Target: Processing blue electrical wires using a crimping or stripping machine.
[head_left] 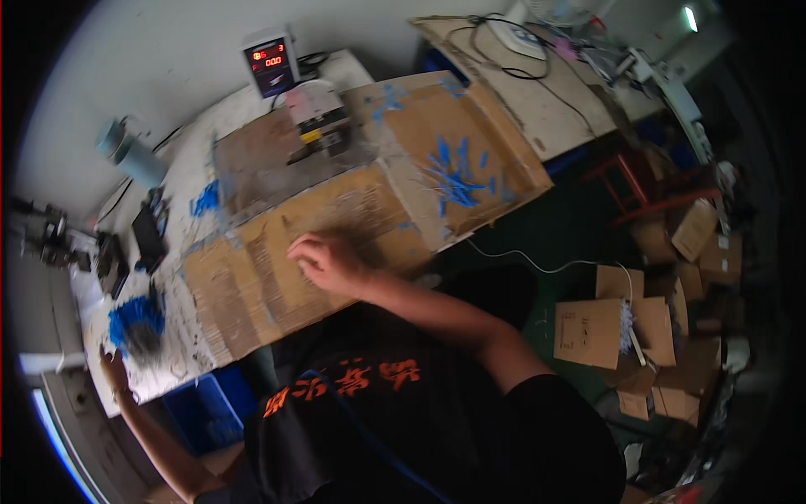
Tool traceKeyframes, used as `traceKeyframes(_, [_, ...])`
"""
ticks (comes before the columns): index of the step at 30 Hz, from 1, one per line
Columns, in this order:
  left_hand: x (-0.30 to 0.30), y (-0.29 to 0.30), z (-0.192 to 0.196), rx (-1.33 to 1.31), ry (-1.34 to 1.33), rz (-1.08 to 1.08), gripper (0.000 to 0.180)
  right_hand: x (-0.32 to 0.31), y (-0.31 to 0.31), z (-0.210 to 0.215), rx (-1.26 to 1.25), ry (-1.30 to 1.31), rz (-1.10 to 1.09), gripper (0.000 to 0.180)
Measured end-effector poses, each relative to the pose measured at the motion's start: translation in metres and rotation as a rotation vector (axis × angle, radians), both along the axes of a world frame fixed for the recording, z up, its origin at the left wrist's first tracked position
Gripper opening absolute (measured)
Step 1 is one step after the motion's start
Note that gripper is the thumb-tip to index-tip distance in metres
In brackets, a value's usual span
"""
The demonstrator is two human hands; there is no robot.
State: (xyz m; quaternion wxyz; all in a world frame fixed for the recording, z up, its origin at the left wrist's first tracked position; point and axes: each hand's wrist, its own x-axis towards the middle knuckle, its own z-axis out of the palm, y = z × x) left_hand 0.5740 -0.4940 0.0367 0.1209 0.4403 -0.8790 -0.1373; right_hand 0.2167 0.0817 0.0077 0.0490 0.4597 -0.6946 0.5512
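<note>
The tabletop (180, 357) ran from seven o'clock up toward one o'clock, most of it covered by a large sheet of brown corrugated cardboard (252, 277) with scuffed, pale patches. Past it, toward twelve o'clock, a small grey machine (315, 126) stood on a bare board, with a lit red counter display (270, 65) behind it. At one o'clock of the picture's middle, a scatter of thin blue strips (453, 176) lay on the cardboard.

The right hand (327, 262) rested near the centre on the cardboard, fingers curled loosely together, knuckles up; whether anything lay under them could not be told. The left hand (113, 370) reached out at eight o'clock, touching the edge of a heap of blue strips (136, 323); its fingers were mostly hidden, so their state could not be told.

Judging by this, the heap was best gathered a small bunch at a time, lifted by the ends, the right hand steadying the cardboard. The strips looked short, narrow, bright blue and tangled, likely to slip loose.
</note>
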Motion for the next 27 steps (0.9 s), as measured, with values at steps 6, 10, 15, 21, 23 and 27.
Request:
traceKeyframes(6, [-0.170, 0.205, 0.115, 0.443, 0.674, -0.491, 0.052, 0.028, 0.037, 0.025, 0.018, 0.051, -0.121, 0.017])
traceKeyframes(10, [-0.301, 0.404, 0.163, 0.672, 0.509, -1.304, 0.050, 0.040, 0.078, 0.043, 0.095, 0.044, -0.184, 0.013])
traceKeyframes(15, [-0.344, 0.584, 0.249, 0.663, 0.478, -2.262, 0.048, 0.060, 0.118, 0.049, 0.259, -0.062, -0.168, 0.006])
traceKeyframes(21, [-0.325, 0.672, 0.323, 0.645, 0.473, -2.684, 0.046, 0.090, 0.174, 0.028, 0.355, -0.114, -0.277, 0.006])
traceKeyframes(23, [-0.319, 0.685, 0.334, 0.648, 0.464, -2.736, 0.045, 0.097, 0.193, 0.013, 0.373, -0.158, -0.291, 0.007])
traceKeyframes(27, [-0.309, 0.700, 0.354, 0.645, 0.416, -2.787, 0.044, 0.107, 0.212, -0.014, 0.482, -0.230, -0.305, 0.008])
